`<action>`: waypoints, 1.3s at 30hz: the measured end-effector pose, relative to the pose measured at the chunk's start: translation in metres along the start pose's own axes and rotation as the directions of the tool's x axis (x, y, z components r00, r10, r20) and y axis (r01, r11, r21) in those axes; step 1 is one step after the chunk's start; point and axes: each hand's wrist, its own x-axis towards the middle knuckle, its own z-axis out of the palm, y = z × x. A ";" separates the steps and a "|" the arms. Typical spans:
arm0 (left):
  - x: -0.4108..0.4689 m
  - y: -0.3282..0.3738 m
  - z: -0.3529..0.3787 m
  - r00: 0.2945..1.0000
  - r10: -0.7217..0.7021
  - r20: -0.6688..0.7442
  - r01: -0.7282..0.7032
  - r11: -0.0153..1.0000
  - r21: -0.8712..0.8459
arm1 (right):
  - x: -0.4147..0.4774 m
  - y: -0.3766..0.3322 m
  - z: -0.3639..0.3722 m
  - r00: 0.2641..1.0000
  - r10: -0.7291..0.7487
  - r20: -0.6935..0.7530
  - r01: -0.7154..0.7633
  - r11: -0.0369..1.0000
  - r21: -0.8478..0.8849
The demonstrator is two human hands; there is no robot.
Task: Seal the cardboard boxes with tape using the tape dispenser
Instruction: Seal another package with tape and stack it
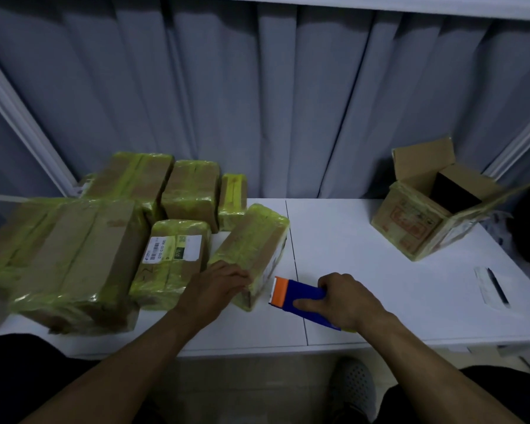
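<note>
Taped boxes (110,237) crowd the table's (349,234) left; open box (426,209) far right.

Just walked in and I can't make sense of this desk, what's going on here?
A person is taping up cardboard boxes at a white table. Their right hand grips a blue and orange tape dispenser, held low just beside a taped box, and the left hand rests on that box's near end. Other taped boxes are gathered on the left. One open box at the far right has its flaps up and is not yet sealed.
</note>
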 end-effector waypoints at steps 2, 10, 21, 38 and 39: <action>0.000 0.001 0.003 1.000 -0.005 0.002 0.005 1.000 -0.017 | 0.007 -0.002 0.006 1.000 0.009 -0.007 -0.009 1.000 -0.028; 0.000 0.008 0.005 0.999 -0.012 -0.047 0.010 1.000 -0.027 | 0.029 -0.021 0.027 0.997 0.058 0.049 -0.055 0.997 -0.051; 0.001 0.012 0.011 0.994 -0.102 -0.044 0.099 0.993 -0.068 | 0.011 -0.048 0.030 0.997 0.041 -0.070 -0.058 0.962 -0.265; 0.011 0.039 0.001 0.955 -0.281 -0.097 0.292 0.948 0.125 | 0.008 -0.023 0.012 0.966 0.148 -0.210 -0.186 0.967 -0.174; 0.011 0.037 0.006 0.946 -0.308 -0.102 0.321 0.935 0.152 | 0.005 -0.021 0.013 0.965 0.150 -0.216 -0.183 0.972 -0.144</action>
